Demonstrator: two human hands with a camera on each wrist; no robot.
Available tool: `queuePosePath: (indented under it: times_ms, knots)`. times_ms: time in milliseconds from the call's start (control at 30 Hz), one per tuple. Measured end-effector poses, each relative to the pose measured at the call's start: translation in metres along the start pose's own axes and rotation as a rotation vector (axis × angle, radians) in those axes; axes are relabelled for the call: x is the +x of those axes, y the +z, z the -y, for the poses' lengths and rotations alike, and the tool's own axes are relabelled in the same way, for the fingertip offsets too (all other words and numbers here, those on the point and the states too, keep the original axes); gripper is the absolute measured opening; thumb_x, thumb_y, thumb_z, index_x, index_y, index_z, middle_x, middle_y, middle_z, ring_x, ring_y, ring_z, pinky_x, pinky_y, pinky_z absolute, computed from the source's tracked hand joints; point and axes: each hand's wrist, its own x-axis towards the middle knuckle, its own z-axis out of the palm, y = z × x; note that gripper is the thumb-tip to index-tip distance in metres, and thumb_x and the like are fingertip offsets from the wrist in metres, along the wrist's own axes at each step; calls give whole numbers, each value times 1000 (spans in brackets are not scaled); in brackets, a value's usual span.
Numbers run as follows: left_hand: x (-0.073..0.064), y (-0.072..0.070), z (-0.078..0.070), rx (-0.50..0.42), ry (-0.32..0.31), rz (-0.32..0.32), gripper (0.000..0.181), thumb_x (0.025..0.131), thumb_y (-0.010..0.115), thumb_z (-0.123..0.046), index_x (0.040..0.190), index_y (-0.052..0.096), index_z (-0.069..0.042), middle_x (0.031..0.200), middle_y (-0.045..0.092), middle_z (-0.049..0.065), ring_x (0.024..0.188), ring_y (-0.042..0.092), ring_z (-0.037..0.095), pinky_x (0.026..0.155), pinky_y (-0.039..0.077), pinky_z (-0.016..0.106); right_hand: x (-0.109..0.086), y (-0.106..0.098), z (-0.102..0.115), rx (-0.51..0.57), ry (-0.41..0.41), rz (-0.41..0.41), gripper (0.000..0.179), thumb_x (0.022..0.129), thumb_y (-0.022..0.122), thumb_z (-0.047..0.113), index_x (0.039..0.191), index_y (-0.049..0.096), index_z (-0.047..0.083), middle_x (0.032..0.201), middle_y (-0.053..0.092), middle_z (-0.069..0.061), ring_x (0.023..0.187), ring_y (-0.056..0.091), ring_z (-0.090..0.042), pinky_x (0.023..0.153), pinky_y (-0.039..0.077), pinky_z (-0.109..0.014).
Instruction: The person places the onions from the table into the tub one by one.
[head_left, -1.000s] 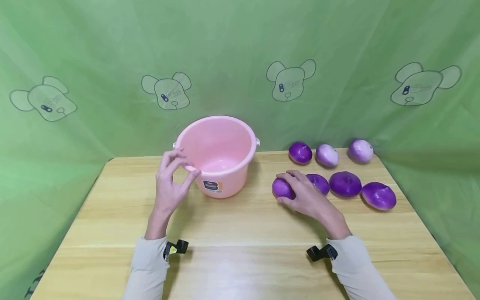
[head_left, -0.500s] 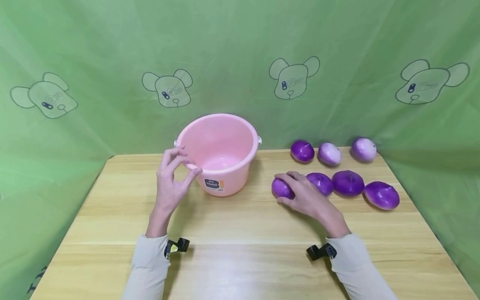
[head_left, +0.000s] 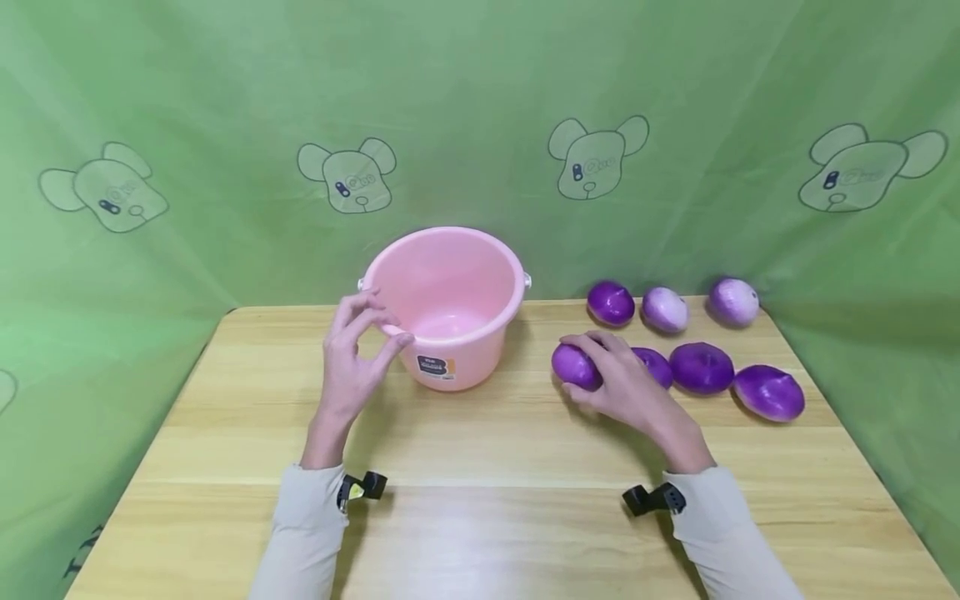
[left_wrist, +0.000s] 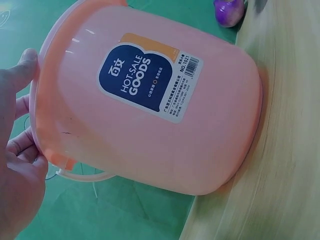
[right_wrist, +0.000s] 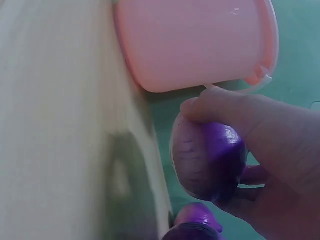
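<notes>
A pink plastic bucket (head_left: 450, 354) stands upright at the back of the table, with nothing inside that shows. My left hand (head_left: 351, 358) pinches its near-left rim, thumb outside and fingertips over the edge; the left wrist view shows the thumb and the label (left_wrist: 145, 77). To the right of the bucket, my right hand (head_left: 622, 379) grips a purple onion (head_left: 573, 367). Seen from the right wrist, that onion (right_wrist: 207, 155) sits between thumb and fingers, raised off the wood with a shadow beside it.
Behind my right hand are a purple onion (head_left: 611, 302) and two paler ones, one an onion (head_left: 733, 302) near the corner. Another onion (head_left: 654, 367) is partly hidden by that hand, with onions (head_left: 701, 367) further right. A green curtain (head_left: 465, 108) hangs behind the wooden table (head_left: 480, 533).
My right hand has raised the onion slightly from the table. The whole head view has shifted a little; my left hand keeps its grip on the bucket rim.
</notes>
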Motion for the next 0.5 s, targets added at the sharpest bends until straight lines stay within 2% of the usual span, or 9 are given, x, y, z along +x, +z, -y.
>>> queuePosePath:
  times_ms: [267, 500]
  knots:
    - [0, -1, 0, -9, 12, 4, 18, 77, 82, 9, 87, 67, 9, 110, 58, 29, 129, 47, 55, 122, 26, 59, 8, -19, 5, 41, 2, -19, 72, 83, 85, 26, 146, 51, 16, 142, 47, -26, 116, 59, -51, 86, 55, -69]
    - [0, 0, 0, -6, 1, 5, 18, 77, 82, 8, 87, 66, 8, 110, 58, 27, 130, 47, 52, 123, 25, 57, 13, -41, 9, 51, -21, -95, 71, 83, 85, 24, 144, 52, 9, 141, 50, -28, 124, 53, -51, 94, 49, -72]
